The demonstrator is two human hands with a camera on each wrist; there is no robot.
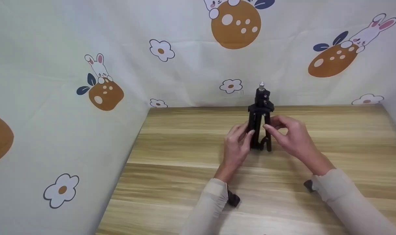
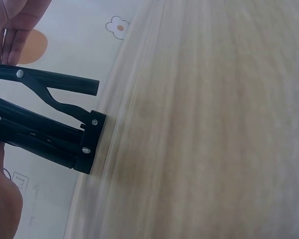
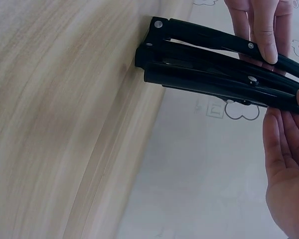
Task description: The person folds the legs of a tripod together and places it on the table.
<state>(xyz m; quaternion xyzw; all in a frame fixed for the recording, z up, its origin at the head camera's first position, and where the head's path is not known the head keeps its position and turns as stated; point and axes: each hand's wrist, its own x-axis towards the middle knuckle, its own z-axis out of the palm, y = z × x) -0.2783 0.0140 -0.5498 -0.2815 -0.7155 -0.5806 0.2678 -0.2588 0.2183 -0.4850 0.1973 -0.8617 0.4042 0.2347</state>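
A black tripod stand [image 1: 258, 127] with a silver screw tip stands upright on the wooden table, between both hands. My left hand [image 1: 235, 143] grips a leg on its left side, thumb in front. On the other side, my right hand [image 1: 292, 137] pinches the right leg [image 1: 268, 133] between thumb and fingers. That leg is angled slightly outward from the centre, and in the left wrist view a curved brace [image 2: 55, 99] links it to the bottom bracket [image 2: 91, 142]. In the right wrist view the legs [image 3: 209, 67] lie close together, and the fingers are partly hidden behind them.
Wood-grain table [image 1: 171, 147] lies under the stand. A pale cloth [image 1: 184, 71] printed with rabbits, oranges and flowers hangs behind and at the left. Black pieces, the left [image 1: 233, 198] and the right [image 1: 308, 186], show beside the sleeves.
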